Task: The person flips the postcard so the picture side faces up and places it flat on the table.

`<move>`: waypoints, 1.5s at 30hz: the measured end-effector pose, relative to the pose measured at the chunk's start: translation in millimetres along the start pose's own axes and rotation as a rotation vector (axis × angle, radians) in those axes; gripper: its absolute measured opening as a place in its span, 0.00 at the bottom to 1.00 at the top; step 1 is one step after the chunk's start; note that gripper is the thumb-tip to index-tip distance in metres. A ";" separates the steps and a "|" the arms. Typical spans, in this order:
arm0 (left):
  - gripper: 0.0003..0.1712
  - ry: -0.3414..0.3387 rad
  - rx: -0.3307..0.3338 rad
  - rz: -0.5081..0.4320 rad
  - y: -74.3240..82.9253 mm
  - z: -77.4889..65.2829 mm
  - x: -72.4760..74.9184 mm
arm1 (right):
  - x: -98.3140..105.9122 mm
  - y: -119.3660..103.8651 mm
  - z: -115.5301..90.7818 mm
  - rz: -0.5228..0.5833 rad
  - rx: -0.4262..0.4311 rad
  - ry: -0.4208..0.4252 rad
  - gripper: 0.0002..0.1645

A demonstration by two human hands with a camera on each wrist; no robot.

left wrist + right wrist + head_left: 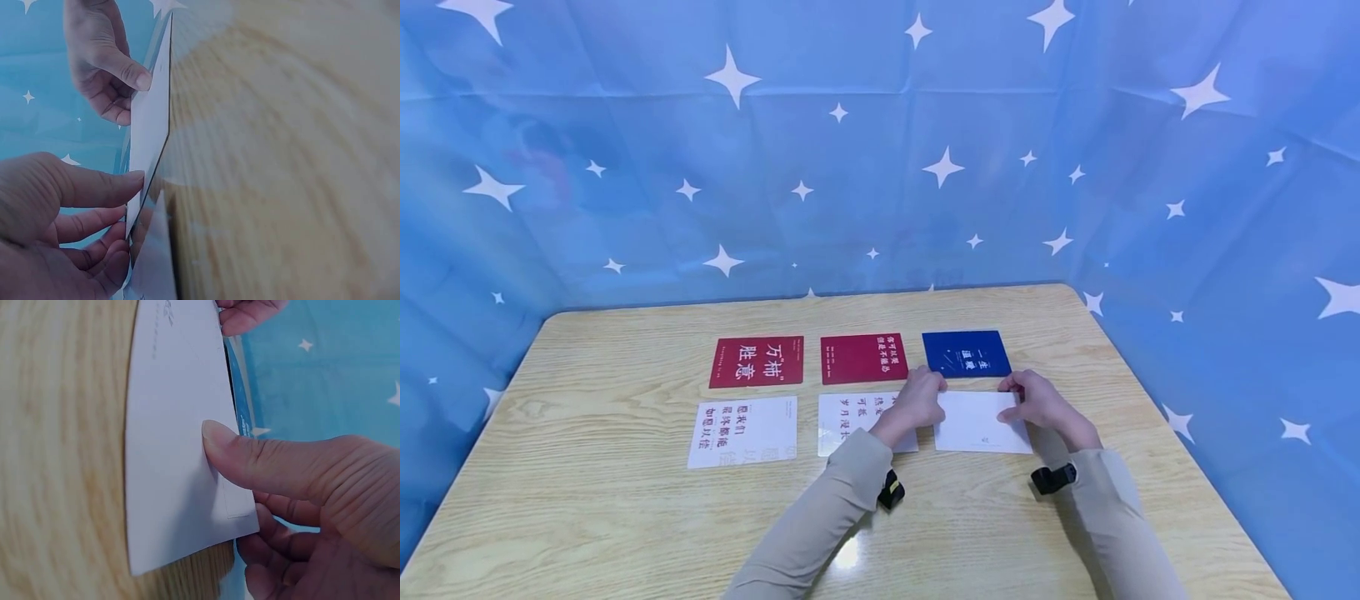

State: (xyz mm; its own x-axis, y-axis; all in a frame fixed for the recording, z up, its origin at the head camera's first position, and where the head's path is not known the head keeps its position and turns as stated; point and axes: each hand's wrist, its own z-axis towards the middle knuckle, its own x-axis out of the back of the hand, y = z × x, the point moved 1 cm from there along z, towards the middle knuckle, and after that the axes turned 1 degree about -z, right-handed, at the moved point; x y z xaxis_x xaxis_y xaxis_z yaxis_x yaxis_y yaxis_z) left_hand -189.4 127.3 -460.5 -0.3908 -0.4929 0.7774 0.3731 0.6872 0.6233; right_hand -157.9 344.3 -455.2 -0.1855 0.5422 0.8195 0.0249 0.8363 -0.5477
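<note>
A white card (981, 423) with small grey print lies low over the table at the right end of the front row. My left hand (919, 402) pinches its left far corner between thumb and fingers. At the opposite side my right hand (1039, 403) pinches the far right corner, its thumb (234, 453) on the white face and the fingers curled behind. In the left wrist view both hands hold this card by its edges. Behind it lies a blue card (966, 354) with white lettering. Partly covered by my left hand is a white card with dark characters (850, 421).
On the wooden table (587, 517), two red cards (756, 362) with white lettering lie in the back row. Another white card with dark characters (745, 429) is at the front left. A blue curtain with white stars (880, 150) hangs around the table.
</note>
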 end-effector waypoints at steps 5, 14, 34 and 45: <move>0.26 0.002 0.014 0.021 1.5 -2.0 0.7 | -1.7 0.8 -2.2 -0.005 0.026 0.021 0.17; 0.27 0.018 -0.001 0.007 1.7 -1.8 0.9 | -1.2 3.4 -8.6 0.001 -0.004 0.035 0.20; 0.22 -0.007 0.017 -0.309 0.0 -7.6 11.4 | 7.2 17.3 -36.8 0.166 0.093 0.151 0.15; 0.19 0.028 0.012 -0.456 -4.3 -6.1 15.3 | 10.0 15.8 -41.8 0.258 0.113 0.124 0.11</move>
State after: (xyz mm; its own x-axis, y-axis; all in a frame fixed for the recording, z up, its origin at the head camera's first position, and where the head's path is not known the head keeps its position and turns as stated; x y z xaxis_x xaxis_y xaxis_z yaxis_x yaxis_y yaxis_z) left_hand -191.9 113.6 -450.7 -0.4901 -0.7604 0.4261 0.1581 0.4031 0.9014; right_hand -118.4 366.3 -448.6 -0.0661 0.7470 0.6615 -0.0548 0.6592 -0.7499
